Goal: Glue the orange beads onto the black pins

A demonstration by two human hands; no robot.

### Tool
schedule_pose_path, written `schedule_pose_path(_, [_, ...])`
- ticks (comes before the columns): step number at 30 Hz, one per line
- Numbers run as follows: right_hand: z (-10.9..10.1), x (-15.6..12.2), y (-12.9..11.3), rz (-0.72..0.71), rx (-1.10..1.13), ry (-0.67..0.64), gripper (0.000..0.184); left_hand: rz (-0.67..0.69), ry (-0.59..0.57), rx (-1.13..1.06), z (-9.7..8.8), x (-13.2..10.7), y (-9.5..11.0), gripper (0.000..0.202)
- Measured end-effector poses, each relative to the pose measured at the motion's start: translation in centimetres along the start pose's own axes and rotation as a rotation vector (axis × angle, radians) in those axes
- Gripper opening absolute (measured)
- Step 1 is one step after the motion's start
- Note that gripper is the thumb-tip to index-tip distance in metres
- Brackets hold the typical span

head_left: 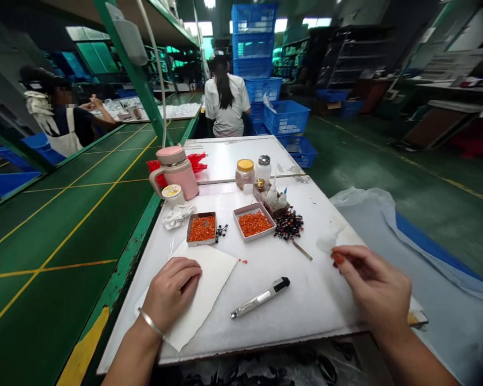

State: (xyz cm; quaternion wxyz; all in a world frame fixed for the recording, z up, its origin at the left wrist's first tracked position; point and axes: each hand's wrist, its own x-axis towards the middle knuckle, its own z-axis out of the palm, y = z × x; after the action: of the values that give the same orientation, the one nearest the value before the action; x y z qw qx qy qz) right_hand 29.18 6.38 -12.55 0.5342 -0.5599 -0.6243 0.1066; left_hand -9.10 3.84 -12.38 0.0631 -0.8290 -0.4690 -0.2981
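Hands: left hand (pixel 171 287), loosely curled, rests on a white paper sheet (pixel 213 281), gripping nothing visible; right hand (pixel 372 284), thumb and forefinger pinched, holds a small orange bead (pixel 337 258) at 4 o'clock, below a shallow pinkish tray of orange beads (pixel 254 222) at 12 o'clock.

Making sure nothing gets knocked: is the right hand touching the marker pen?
Apart. The head view shows the right hand pinching a small orange piece, with bare white table between it and the marker pen.
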Motion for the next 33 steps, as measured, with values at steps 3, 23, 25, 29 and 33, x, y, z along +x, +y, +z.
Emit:
schedule_pose_path(3, [0.4, 3.1, -1.5, 0.004, 0.196, 0.355, 0.013, -0.003, -0.011, 0.007, -0.2, -0.1, -0.3, 0.012])
schedule_pose_path(23, [9.9, 16.7, -6.6, -0.129, -0.366, -0.135, 0.028, -0.324, 0.291, -0.127, -1.3, -0.7, -0.3, 0.011])
schedule_pose_path(25, [9.3, 14.3, -7.8, -0.224, -0.048, -0.057, 0.030, -0.460, 0.334, -0.174, -1.3, -0.5, -0.6, 0.011])
schedule_pose_path(29, [10.0, 8.0, -9.2, -0.336, 0.073, -0.411, 0.019, -0.757, 0.324, -0.276, -1.9, -0.7, -1.0, 0.017])
schedule_pose_path(33, [12.1, 3.4, -8.3, -0.539, 0.064, -0.689, 0.014, -0.777, 0.098, -0.272, -3.2, -1.3, -0.7, 0.019])
